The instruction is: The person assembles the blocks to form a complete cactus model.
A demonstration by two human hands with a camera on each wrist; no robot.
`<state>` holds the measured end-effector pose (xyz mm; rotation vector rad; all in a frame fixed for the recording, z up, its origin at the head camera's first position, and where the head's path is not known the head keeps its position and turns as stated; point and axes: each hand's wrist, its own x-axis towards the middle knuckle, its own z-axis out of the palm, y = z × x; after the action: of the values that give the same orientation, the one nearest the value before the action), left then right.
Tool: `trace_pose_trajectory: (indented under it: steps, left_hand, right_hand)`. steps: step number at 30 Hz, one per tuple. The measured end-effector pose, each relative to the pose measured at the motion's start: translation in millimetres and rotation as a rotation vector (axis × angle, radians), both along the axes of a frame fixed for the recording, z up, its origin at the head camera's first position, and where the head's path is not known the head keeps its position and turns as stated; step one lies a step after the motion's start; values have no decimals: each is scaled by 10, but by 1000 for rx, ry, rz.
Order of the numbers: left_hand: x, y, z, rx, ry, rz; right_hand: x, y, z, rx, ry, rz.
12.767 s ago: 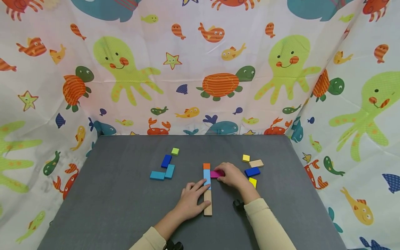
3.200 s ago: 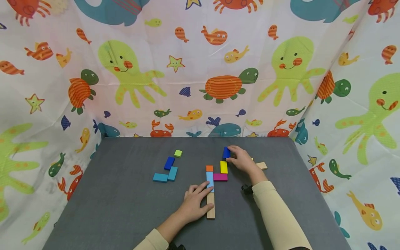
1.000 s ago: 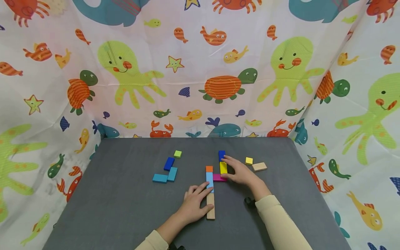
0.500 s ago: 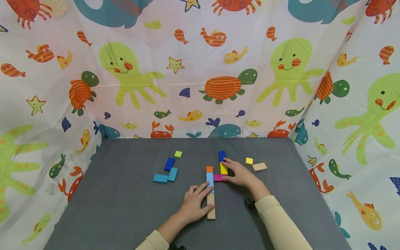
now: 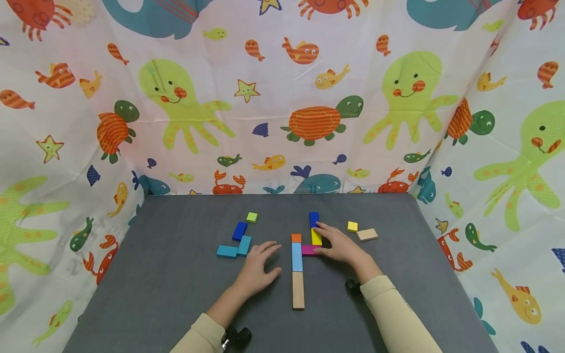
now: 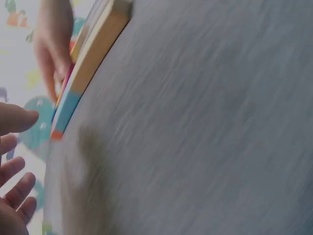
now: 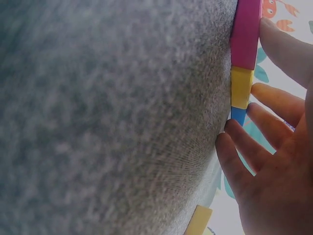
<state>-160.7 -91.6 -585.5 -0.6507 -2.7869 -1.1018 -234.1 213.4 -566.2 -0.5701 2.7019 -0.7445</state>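
Observation:
In the head view a column of blocks runs up the table: a plain wooden block (image 5: pixel 297 290), a light-blue block (image 5: pixel 297 257) and an orange block (image 5: pixel 296 238). A magenta block (image 5: pixel 311 250) juts right from the light-blue one, with a yellow block (image 5: pixel 316 237) and a dark-blue block (image 5: pixel 314 219) beyond it. My right hand (image 5: pixel 342 245) rests its fingers on this branch, thumb at the magenta block; the right wrist view shows the fingers (image 7: pixel 271 125) spread along it. Off to the column's left my left hand (image 5: pixel 253 272) is raised, fingers apart, holding nothing.
Left of the column lie two teal blocks (image 5: pixel 227 251), a dark-blue block (image 5: pixel 239 231) and a lime-green cube (image 5: pixel 251 217). To the right are a yellow cube (image 5: pixel 352 226) and a wooden block (image 5: pixel 367 235). The grey table (image 5: pixel 176 294) ends at a patterned curtain (image 5: pixel 265 117).
Magenta, yellow and dark-blue blocks were added right of the column by my right hand. In the last half second, my left hand left the column and moved left; the right stayed put.

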Motion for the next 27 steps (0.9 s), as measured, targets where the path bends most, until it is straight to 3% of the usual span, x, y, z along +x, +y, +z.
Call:
trace_pose_trajectory:
  steps: [6,11,14,22,27]
  left_hand:
    - [-267,-290,65,31,-6,50]
    - [-456,-531,91,-93,-104,133]
    - [-536,-627,119,-178,-161,151]
    - [-589,-713,184,-344,-178,96]
    - [-595,-727,180,-372,-148,60]
  right_hand:
    - [-10,18,12,10,-4,-7]
    - [-8,18,18,5,2,5]
    - [-6,15,22,2,3,6]
    - [-24,0,29,6,11,10]
    - [-9,-2,21,5,-4,4]
